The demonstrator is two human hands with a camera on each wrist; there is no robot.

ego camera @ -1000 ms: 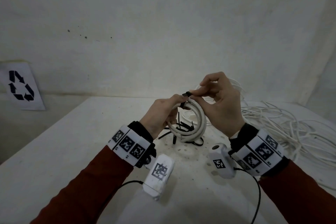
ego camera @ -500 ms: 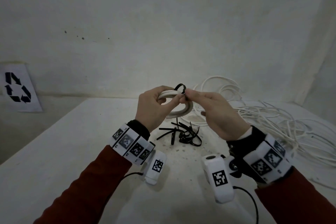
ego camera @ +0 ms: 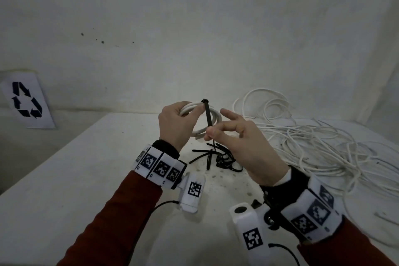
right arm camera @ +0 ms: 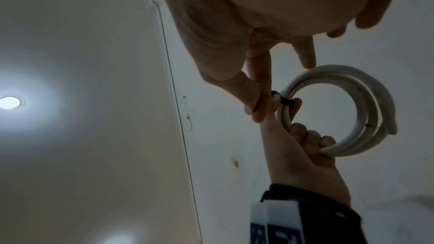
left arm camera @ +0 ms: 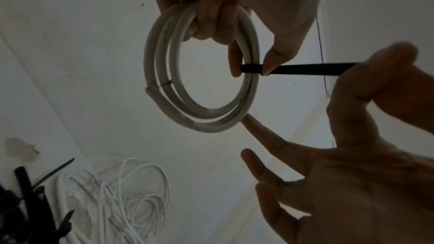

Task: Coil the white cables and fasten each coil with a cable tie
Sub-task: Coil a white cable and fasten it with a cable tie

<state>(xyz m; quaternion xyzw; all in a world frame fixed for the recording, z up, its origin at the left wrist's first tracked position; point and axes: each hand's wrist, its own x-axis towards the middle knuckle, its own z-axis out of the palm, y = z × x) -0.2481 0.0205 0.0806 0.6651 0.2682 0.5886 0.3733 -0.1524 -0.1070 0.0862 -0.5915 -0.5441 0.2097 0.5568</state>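
My left hand (ego camera: 177, 124) grips a small coil of thick white cable (ego camera: 212, 116) and holds it up above the table; the coil (left arm camera: 202, 73) shows as a ring of about three turns. A black cable tie (ego camera: 208, 115) is wrapped round the coil beside my left thumb, its head on top. My right hand (ego camera: 233, 136) pinches the tie's tail (left arm camera: 305, 69) between thumb and forefinger, stretched taut away from the coil, with the other fingers spread. In the right wrist view the tie (right arm camera: 283, 100) sits tight on the coil (right arm camera: 366, 110).
Several loose black cable ties (ego camera: 216, 156) lie on the white table (ego camera: 64, 179) under my hands. A tangle of thin white cable (ego camera: 313, 142) covers the table's right side. A recycling sign (ego camera: 26, 100) leans on the wall at the left.
Both hands lifted the coil off the table. The right hand slid from the tie's head down its tail and drew it out toward me, so the loop is tighter round the coil.
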